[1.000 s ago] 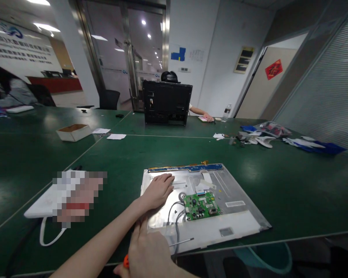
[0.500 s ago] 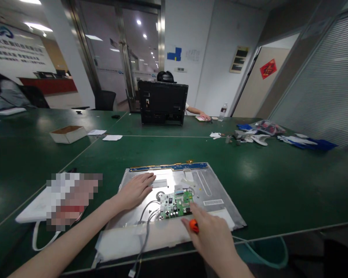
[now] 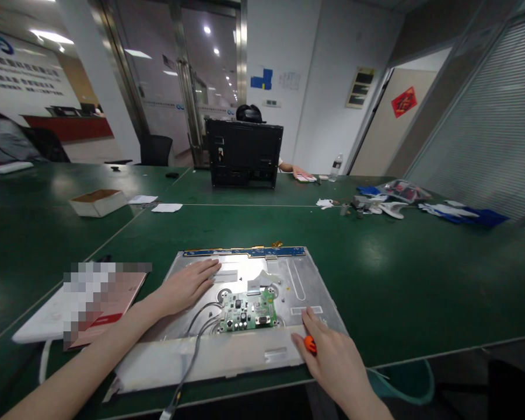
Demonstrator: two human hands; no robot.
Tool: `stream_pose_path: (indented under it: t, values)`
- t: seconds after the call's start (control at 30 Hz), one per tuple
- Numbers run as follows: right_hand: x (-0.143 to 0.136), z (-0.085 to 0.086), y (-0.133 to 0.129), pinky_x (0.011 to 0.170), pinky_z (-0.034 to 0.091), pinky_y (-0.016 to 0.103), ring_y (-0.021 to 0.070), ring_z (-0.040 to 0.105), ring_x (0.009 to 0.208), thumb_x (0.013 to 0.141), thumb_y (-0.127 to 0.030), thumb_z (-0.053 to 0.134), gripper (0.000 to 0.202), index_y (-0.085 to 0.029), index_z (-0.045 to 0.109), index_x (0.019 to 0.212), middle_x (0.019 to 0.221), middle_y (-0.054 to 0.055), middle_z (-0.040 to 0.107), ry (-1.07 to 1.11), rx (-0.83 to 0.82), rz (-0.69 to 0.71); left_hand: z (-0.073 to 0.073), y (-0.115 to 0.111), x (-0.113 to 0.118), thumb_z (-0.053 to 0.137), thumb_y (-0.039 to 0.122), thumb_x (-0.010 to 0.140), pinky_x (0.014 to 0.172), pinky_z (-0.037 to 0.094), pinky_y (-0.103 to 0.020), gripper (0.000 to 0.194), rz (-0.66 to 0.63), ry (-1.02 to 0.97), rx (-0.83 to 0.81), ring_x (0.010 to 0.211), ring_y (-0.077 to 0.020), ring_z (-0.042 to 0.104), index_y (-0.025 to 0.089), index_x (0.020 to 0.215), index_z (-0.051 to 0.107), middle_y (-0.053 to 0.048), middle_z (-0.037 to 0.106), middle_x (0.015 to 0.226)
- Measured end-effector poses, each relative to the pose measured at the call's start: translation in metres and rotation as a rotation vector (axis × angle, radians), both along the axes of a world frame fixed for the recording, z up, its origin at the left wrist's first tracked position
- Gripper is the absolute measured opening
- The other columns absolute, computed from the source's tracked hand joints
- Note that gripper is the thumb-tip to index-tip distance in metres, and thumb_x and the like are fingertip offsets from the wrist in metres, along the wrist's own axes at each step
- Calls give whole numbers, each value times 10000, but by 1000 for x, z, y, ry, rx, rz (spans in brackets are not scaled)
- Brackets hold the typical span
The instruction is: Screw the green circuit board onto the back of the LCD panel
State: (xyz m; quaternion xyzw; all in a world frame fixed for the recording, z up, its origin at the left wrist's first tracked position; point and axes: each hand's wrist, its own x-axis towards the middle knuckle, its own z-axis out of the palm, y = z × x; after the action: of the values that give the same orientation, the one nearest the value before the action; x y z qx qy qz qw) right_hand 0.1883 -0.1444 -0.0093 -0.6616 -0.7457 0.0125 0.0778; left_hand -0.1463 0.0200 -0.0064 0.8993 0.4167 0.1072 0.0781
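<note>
A flat silver panel (image 3: 317, 286) lies on the green table, with a green circuit board (image 3: 249, 310) near its middle and a blue strip (image 3: 245, 252) along its far edge. Grey cables (image 3: 195, 356) run from the board over the near edge. My left hand (image 3: 188, 287) lies flat on the panel's left part, fingers stretched. Over the panel's right near corner, my right hand (image 3: 332, 353) has its fingers wrapped round an orange-ended tool (image 3: 310, 344); the rest of the tool is hidden.
To the left lie a white device (image 3: 44, 318) and a pinkish booklet (image 3: 129, 291). Farther off are an open box (image 3: 98, 204), a black monitor (image 3: 245, 154) with a person behind it, a bottle (image 3: 336, 168) and scattered scraps (image 3: 391, 209). A teal bin (image 3: 405, 382) stands below the right edge.
The panel has shifted left and slightly nearer, with my left hand on it. My right hand has moved right, off the circuit board's edge. The other person's hand has drawn back slightly.
</note>
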Motion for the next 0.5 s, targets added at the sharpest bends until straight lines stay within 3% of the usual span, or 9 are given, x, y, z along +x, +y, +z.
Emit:
stream_pose_path:
  t: [0.13, 0.2, 0.23, 0.33, 0.5]
  values:
    - [-1, 8, 6, 670, 529, 390, 269, 683, 825, 911, -393, 383, 433, -160, 580, 1219, 1294, 158, 558, -35, -63, 51, 2, -2, -4, 347, 455, 945, 1109, 280, -429, 483, 18, -2, -10, 1298, -252, 403, 212, 1347, 458, -70, 432, 1425]
    - [2, 18, 17, 645, 513, 379, 260, 679, 780, 909, -340, 391, 349, -202, 627, 1126, 1096, 121, 680, -41, -93, 62, 8, -5, -4, 377, 439, 933, 1079, 317, -422, 461, 26, -15, -30, 1246, -260, 452, 193, 1303, 501, -93, 484, 1376]
    - [3, 24, 24, 657, 504, 373, 261, 674, 798, 907, -327, 400, 328, -219, 632, 1112, 1000, 101, 706, -35, -85, 48, 12, -7, -4, 393, 428, 927, 1056, 341, -412, 441, 29, -29, -45, 1207, -260, 481, 184, 1270, 525, -102, 518, 1337]
    - [7, 39, 52, 755, 472, 357, 254, 642, 918, 878, -377, 483, 325, -233, 626, 1131, 1027, 81, 692, 85, -53, 120, 30, -15, -4, 424, 403, 911, 972, 399, -366, 367, 45, -120, -98, 1091, -232, 535, 179, 1164, 566, -92, 590, 1209]
    - [5, 40, 97, 793, 437, 347, 277, 590, 996, 660, -514, 702, 682, -165, 558, 1228, 1097, 120, 651, 221, -163, 291, 57, -30, -5, 545, 432, 811, 792, 448, -303, 295, 49, -142, -357, 871, -198, 571, 193, 965, 627, -40, 647, 947]
